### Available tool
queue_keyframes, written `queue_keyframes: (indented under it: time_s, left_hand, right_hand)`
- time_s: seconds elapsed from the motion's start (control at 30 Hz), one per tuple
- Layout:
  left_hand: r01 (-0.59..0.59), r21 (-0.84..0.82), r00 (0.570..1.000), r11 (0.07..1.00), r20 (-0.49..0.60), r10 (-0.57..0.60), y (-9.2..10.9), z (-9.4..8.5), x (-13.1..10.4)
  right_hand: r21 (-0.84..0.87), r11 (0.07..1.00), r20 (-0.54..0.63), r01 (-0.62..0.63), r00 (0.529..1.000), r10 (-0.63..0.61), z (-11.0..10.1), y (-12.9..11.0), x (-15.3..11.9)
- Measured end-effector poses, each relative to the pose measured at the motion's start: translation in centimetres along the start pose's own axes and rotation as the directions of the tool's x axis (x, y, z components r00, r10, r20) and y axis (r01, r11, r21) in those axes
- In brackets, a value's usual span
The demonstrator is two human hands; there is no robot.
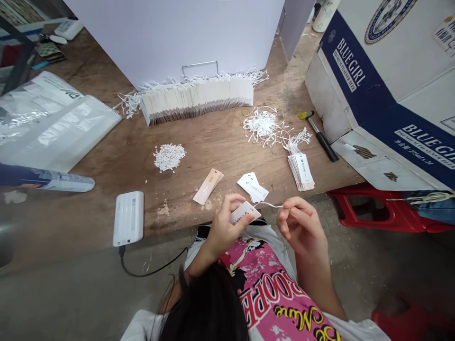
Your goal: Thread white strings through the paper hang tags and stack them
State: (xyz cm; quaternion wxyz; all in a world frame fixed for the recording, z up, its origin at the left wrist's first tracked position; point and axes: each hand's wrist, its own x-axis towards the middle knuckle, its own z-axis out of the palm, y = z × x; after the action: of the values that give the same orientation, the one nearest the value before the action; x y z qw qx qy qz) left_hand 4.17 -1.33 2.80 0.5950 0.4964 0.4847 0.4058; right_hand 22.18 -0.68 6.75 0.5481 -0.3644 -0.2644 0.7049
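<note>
Near the table's front edge my left hand grips a white tag between thumb and fingers. A white string runs from the tag's end to my right hand, which pinches the string's far end. Just beyond my hands lie a few loose white tags and, to their left, pinkish-beige tags. A pile of white strings is farther back. To the right sits a stack of strung tags.
A long row of strung tags stands against a pale board. Small white pieces, a power bank and a spray can are left; a hammer-like tool, beer carton and red stool are right.
</note>
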Motion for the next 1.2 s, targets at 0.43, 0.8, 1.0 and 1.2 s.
queue_keyframes:
  time_s: [0.43, 0.8, 1.0, 1.2]
  left_hand:
    - [-0.284, 0.340, 0.949, 0.896, -0.033, 0.314, 1.2, -1.2, -0.3]
    - [-0.517, 0.421, 0.795, 0.745, -0.086, 0.600, 2.1, -1.8, -0.8]
    - [-0.623, 0.422, 0.678, 0.659, -0.128, 0.724, 2.5, -1.6, -1.3]
    - [-0.690, 0.345, 0.619, 0.637, -0.175, 0.766, 2.8, -1.8, -1.3]
  right_hand:
    - [-0.122, 0.969, 0.139, 0.214, 0.971, -0.197, -1.5, -0.6, -0.6]
    - [-0.151, 0.932, 0.163, 0.330, 0.938, -0.305, -1.1, -0.2, -0.6]
    - [-0.148, 0.927, 0.042, 0.346, 0.938, -0.343, -0.7, 0.4, -0.9]
    - [-0.121, 0.910, 0.034, 0.397, 0.918, -0.396, -0.7, 0.6, -0.6]
